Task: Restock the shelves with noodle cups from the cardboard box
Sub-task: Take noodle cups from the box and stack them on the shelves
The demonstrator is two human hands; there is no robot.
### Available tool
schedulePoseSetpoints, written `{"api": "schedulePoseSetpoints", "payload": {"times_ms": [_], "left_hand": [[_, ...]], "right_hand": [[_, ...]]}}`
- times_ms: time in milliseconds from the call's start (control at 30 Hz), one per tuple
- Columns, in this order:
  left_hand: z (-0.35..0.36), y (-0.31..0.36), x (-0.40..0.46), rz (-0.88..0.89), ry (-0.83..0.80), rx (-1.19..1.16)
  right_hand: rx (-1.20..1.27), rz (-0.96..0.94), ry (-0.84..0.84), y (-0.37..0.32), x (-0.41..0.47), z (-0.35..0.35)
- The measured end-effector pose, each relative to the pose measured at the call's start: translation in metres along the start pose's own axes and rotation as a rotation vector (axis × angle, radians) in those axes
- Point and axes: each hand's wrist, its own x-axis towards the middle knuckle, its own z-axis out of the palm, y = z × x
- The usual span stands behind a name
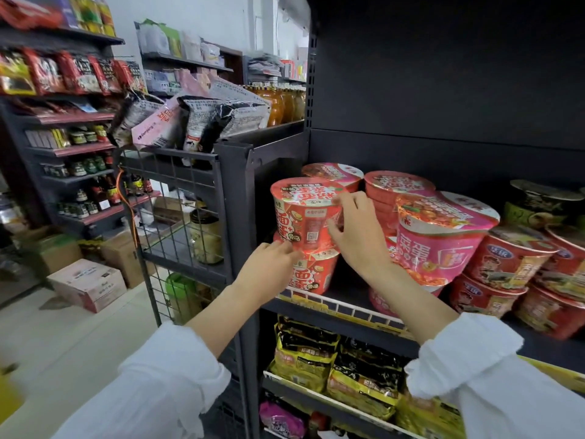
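A red noodle cup (302, 213) stands stacked on a second red cup (316, 274) at the left end of the dark shelf (342, 318). My right hand (354, 229) grips the right side of the top cup, fingers curled round its rim and wall. My left hand (269, 264) touches the seam between the two cups at their left side with bent fingers. A pink noodle cup (443, 236) stands just right of my right wrist, with more red and pink cups behind it.
Red cups (512, 264) and dark-lidded cups (541, 204) fill the shelf's right part. Noodle packets (335, 365) lie on the shelf below. A wire rack (177, 198) with snack bags stands to the left. Cardboard boxes (91, 283) sit on the floor.
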Motion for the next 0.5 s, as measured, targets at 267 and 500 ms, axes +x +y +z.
{"api": "schedulePoseSetpoints", "payload": {"times_ms": [267,500], "left_hand": [[-0.015,-0.019,-0.001,0.053,-0.143,-0.036],[-0.022,-0.022,-0.004,-0.026,-0.222,-0.25]], "right_hand": [[-0.34,-0.278,-0.161,-0.029,0.031,0.005],[-0.08,-0.147,-0.347,-0.013,0.044,-0.023]]}}
